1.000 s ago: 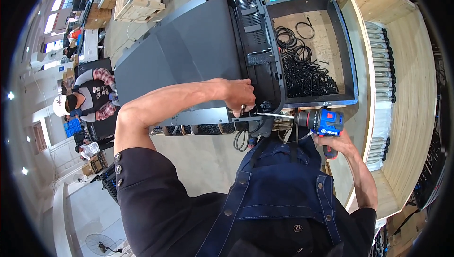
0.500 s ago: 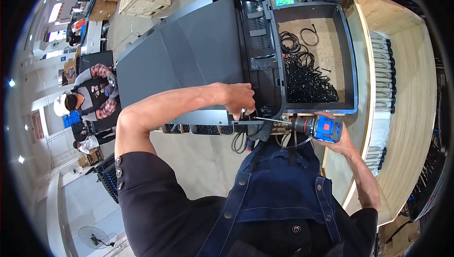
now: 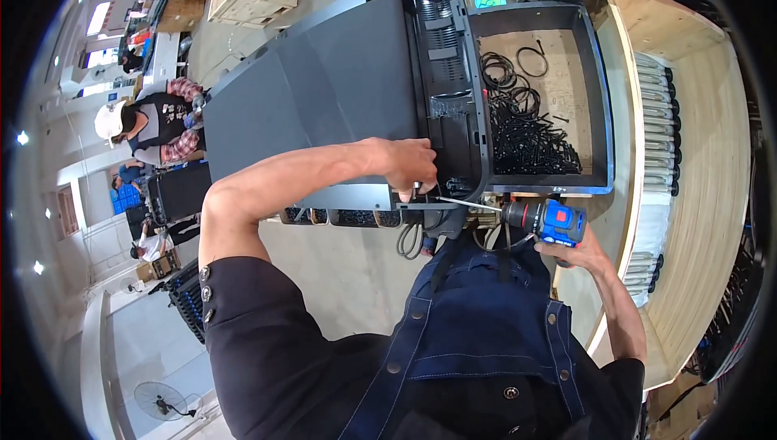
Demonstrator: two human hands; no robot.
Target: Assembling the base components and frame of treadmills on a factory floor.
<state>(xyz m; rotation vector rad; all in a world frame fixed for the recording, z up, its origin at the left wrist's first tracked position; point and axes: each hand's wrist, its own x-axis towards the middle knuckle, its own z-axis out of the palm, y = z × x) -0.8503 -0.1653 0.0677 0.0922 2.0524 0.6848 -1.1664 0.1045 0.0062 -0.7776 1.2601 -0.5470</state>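
Note:
My right hand point(image 3: 579, 254) grips a blue and black cordless drill point(image 3: 558, 221), held level. Its long, thin bit point(image 3: 473, 204) points left, with the tip close to my left hand at the near corner of the treadmill point(image 3: 340, 92). My left hand point(image 3: 411, 168) reaches over that corner with curled fingers pointing down. Near its fingertips shows a small metallic piece point(image 3: 418, 187); whether the fingers pinch it is hard to see. The treadmill has a dark belt and a black plastic end frame point(image 3: 477, 128). What the bit tip touches is too small to tell.
Right of the treadmill stands a grey-rimmed tray point(image 3: 605, 116) with black screws point(image 3: 530, 144) and looped cables point(image 3: 498, 72). Beyond it is a wooden crate point(image 3: 704, 165) of metal rods. Parts bins point(image 3: 356, 218) hang along the treadmill's near side. A co-worker point(image 3: 162, 124) stands at its left end.
My right hand has shifted its hold on the drill; fingers seen above it are now below the body. My left hand stays at the corner. The co-worker's head and arms have moved.

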